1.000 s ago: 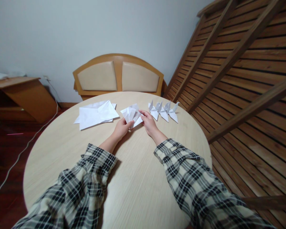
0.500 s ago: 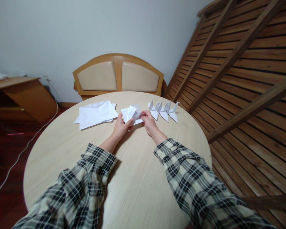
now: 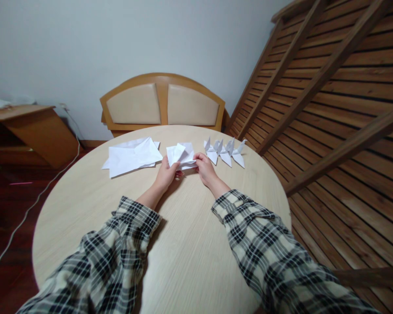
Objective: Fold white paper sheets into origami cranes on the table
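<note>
A partly folded white sheet of paper point(image 3: 185, 152) is held just above the table, between both hands. My left hand point(image 3: 165, 174) pinches its near left side, thumb on top and fingertips underneath. At its right edge, my right hand point(image 3: 205, 168) grips the paper between thumb and fingers. One flap stands up at the left of the fold, and a crease runs across the near part. Right of my right hand, several white paper cranes point(image 3: 227, 152) stand close together in a row. A loose stack of white paper sheets point(image 3: 131, 159) lies left of my left hand.
The round pale wooden table point(image 3: 183, 244) carries everything. Behind it stands a padded wooden headboard point(image 3: 164, 102) against the wall. A slatted wooden panel point(image 3: 334, 109) leans along the right. At far left are a wooden desk point(image 3: 42, 135) and a white cable point(image 3: 36, 203).
The paper between my hands has changed shape: its far right part now spreads flatter and the near edge is folded over. My fingers have shifted slightly; the cranes and stack are unmoved.
</note>
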`<move>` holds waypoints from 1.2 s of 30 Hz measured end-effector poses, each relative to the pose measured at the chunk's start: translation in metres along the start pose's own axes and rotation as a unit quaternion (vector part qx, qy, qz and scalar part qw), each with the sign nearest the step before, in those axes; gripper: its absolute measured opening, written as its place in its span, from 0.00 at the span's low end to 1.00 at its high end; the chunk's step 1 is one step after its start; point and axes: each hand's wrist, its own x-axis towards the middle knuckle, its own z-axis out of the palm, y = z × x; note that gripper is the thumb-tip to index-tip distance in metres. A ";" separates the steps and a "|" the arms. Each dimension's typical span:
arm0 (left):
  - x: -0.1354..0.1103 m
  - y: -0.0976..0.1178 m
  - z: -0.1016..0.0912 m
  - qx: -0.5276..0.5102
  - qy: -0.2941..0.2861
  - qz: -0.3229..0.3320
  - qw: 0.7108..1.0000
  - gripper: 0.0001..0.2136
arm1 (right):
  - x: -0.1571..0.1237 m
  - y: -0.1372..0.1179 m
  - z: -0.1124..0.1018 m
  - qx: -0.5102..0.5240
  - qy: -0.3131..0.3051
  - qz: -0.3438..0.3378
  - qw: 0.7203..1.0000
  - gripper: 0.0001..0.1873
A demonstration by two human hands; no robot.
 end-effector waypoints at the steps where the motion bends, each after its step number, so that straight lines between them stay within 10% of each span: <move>1: 0.000 0.001 0.000 -0.002 0.002 -0.005 1.000 0.14 | 0.000 0.000 0.000 0.003 0.002 0.001 1.000 0.04; 36: 0.002 0.000 0.001 -0.048 0.034 -0.037 0.998 0.18 | -0.008 -0.011 0.003 -0.005 -0.073 0.046 0.996 0.14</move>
